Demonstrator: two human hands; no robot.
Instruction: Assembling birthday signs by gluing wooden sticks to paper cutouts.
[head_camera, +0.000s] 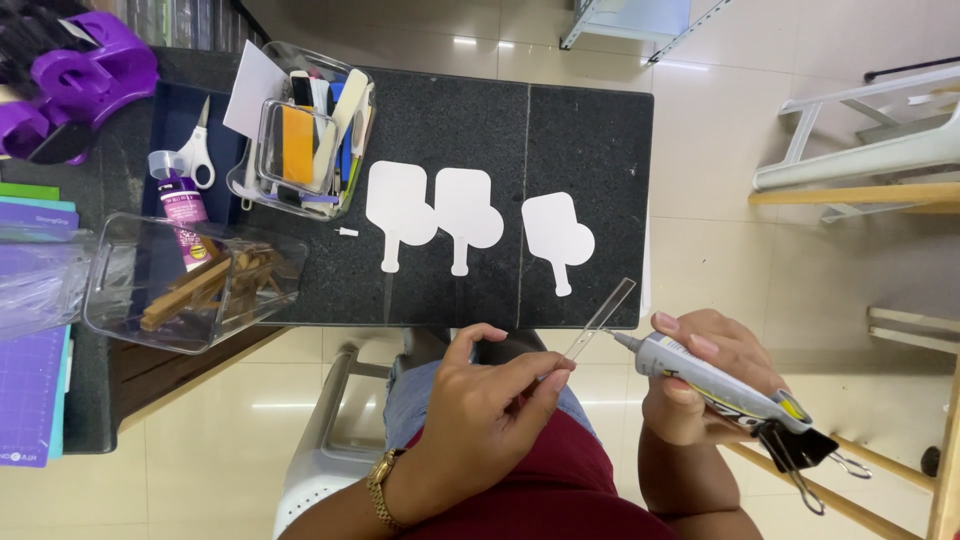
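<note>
Head view: the left hand (478, 400) is closed in a pinch, thumb and fingertips gripping the near end of a thin, clear plastic strip (602, 318). The strip's long axis runs from about seven o'clock at the fingertips up to one o'clock, and its far end reaches over the front edge of the black speckled stone tabletop (590, 130). The right hand (700, 385) is wrapped around a grey squeeze tube of glue (715, 382), whose rolled tail is clamped with a black binder clip (800, 450). The tube lies along a ten-to-four line, its nozzle aimed toward ten o'clock and sitting just beside the strip's lower half, at the strip's three o'clock side; whether the tip touches cannot be told. So the nozzle meets the strip nearly crosswise, and the right hand is the nearer one to the strip's free length.

On the table at twelve o'clock from the hands lie three white paddle-shaped card cutouts (462, 215), handles pointing toward the person. Farther off at ten o'clock sit a clear plastic box of wooden sticks (190, 285), white-handled scissors (197, 155), and a clear organiser of craft tools (305, 135).
</note>
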